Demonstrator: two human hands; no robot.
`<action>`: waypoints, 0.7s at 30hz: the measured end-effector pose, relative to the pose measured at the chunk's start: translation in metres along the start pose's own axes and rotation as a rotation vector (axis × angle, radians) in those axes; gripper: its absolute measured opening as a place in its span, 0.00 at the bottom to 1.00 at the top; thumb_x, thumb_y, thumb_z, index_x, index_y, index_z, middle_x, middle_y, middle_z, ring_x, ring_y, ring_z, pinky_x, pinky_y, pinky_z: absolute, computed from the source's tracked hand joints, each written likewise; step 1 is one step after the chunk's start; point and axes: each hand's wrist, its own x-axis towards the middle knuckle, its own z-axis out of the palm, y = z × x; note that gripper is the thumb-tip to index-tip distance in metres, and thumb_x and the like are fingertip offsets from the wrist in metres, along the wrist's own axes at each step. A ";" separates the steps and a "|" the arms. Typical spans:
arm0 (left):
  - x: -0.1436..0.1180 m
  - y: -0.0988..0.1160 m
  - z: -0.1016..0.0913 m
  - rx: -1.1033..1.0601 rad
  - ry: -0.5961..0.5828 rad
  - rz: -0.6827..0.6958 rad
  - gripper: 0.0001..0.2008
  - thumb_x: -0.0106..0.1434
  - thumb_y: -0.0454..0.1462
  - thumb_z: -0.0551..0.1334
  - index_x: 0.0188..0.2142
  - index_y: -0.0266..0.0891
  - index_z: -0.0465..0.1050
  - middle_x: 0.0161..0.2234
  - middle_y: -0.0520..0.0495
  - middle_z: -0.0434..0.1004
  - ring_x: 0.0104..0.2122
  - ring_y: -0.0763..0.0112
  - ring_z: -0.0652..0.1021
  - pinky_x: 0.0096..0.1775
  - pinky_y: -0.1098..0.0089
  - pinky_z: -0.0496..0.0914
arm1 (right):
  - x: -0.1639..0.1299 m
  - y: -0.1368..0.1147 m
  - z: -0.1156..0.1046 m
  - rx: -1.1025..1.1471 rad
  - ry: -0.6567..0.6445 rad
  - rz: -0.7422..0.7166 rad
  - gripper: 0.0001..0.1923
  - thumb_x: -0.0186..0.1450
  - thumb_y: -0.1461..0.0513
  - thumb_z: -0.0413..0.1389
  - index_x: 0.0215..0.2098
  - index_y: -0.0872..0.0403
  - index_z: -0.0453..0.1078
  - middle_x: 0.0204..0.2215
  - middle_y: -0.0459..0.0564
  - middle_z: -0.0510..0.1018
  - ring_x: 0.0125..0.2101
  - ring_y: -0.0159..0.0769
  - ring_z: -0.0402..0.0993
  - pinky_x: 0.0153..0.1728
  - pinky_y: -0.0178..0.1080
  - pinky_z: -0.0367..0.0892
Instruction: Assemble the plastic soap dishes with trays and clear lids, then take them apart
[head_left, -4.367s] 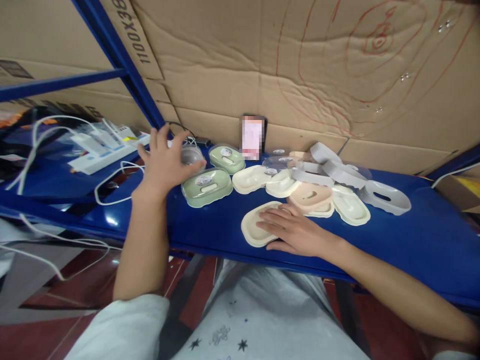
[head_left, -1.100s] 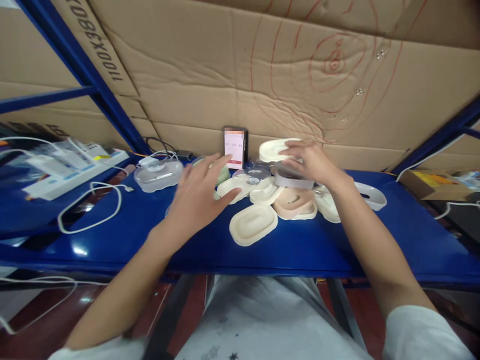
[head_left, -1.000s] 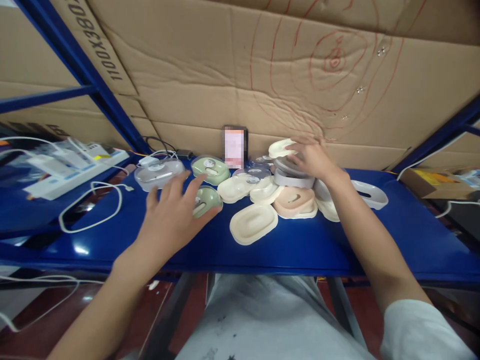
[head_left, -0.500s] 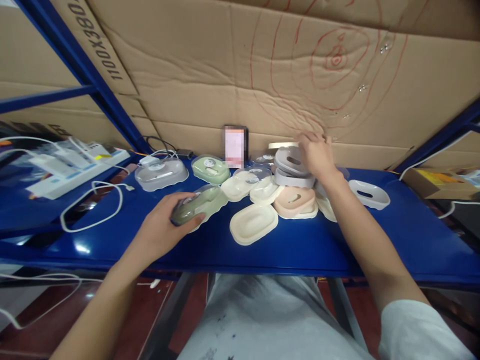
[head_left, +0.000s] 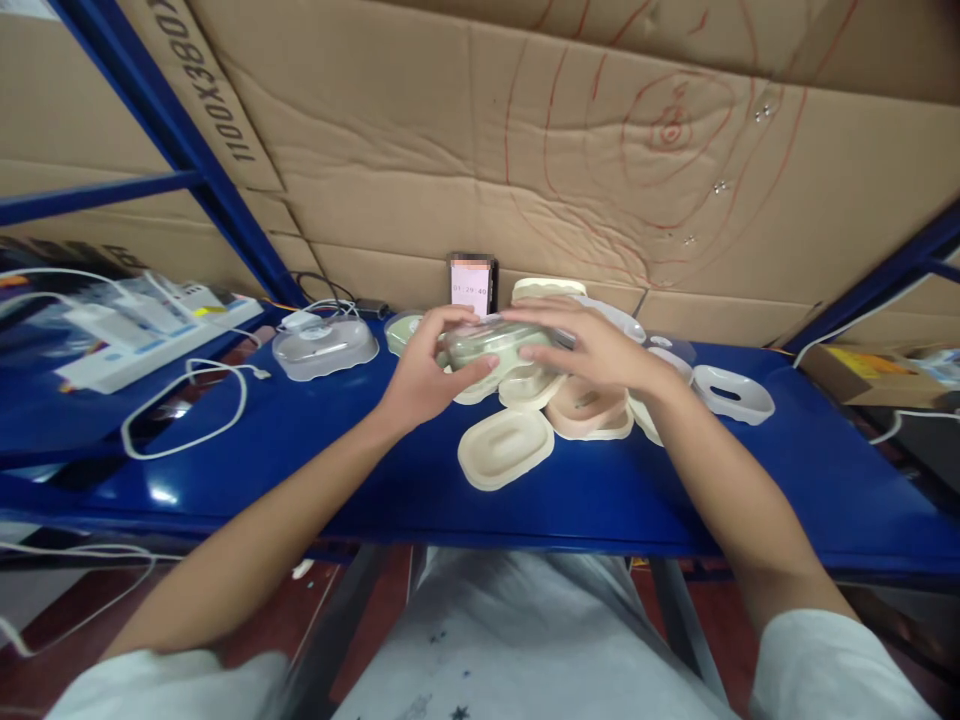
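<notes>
A green soap box (head_left: 491, 347) with a clear lid is held up over the pile of soap box parts. My left hand (head_left: 429, 372) grips its left end, thumb along the near side. My right hand (head_left: 592, 345) is at its right end, fingers over the top and thumb on the near side. Just below are a cream soap box part (head_left: 529, 388) and a peach tray (head_left: 589, 405) lying on a cream one. Nearer to me lies a cream base (head_left: 506, 448). My right hand partly hides a grey part (head_left: 619, 318) behind it.
On the blue table (head_left: 420, 500), a grey lidded soap box (head_left: 326, 348) stands left and a white slotted tray (head_left: 733, 393) right. A phone (head_left: 472, 283) leans on the cardboard wall (head_left: 375, 150). A power strip (head_left: 150, 345) and a white cable (head_left: 244, 408) lie far left.
My left hand has carried the green soap box right and up to the middle. My right hand has left the grey part at the back and come onto the green box's right end.
</notes>
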 end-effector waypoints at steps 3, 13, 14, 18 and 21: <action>0.002 -0.009 0.019 -0.021 -0.010 0.060 0.29 0.61 0.50 0.77 0.56 0.46 0.72 0.63 0.39 0.71 0.62 0.52 0.76 0.60 0.53 0.74 | -0.004 0.009 -0.005 0.060 0.029 0.067 0.21 0.74 0.49 0.62 0.62 0.42 0.78 0.62 0.48 0.81 0.64 0.47 0.75 0.67 0.53 0.68; -0.008 -0.006 0.033 0.191 -0.193 0.176 0.40 0.66 0.53 0.74 0.71 0.49 0.62 0.77 0.35 0.52 0.76 0.45 0.60 0.69 0.44 0.66 | -0.024 0.026 -0.053 0.070 -0.002 0.214 0.22 0.75 0.48 0.59 0.63 0.43 0.78 0.63 0.47 0.80 0.63 0.46 0.77 0.66 0.52 0.70; -0.007 -0.004 0.035 0.232 -0.217 0.196 0.38 0.68 0.52 0.73 0.71 0.49 0.62 0.77 0.35 0.52 0.76 0.45 0.60 0.70 0.43 0.64 | -0.031 0.032 -0.065 0.006 0.070 0.272 0.22 0.75 0.48 0.59 0.62 0.45 0.78 0.62 0.48 0.81 0.61 0.46 0.78 0.64 0.52 0.72; -0.008 -0.005 0.045 0.339 -0.312 0.306 0.23 0.75 0.47 0.66 0.66 0.47 0.71 0.70 0.38 0.70 0.70 0.51 0.71 0.69 0.45 0.66 | -0.061 0.074 -0.104 -0.299 0.283 0.488 0.20 0.75 0.52 0.59 0.59 0.52 0.80 0.57 0.56 0.84 0.57 0.49 0.80 0.59 0.52 0.74; -0.013 -0.011 0.048 0.371 -0.359 0.381 0.14 0.78 0.45 0.62 0.59 0.46 0.77 0.61 0.42 0.81 0.63 0.55 0.78 0.68 0.44 0.65 | -0.078 0.105 -0.110 -0.390 0.227 0.577 0.15 0.75 0.57 0.59 0.52 0.56 0.82 0.53 0.61 0.85 0.52 0.47 0.81 0.55 0.48 0.74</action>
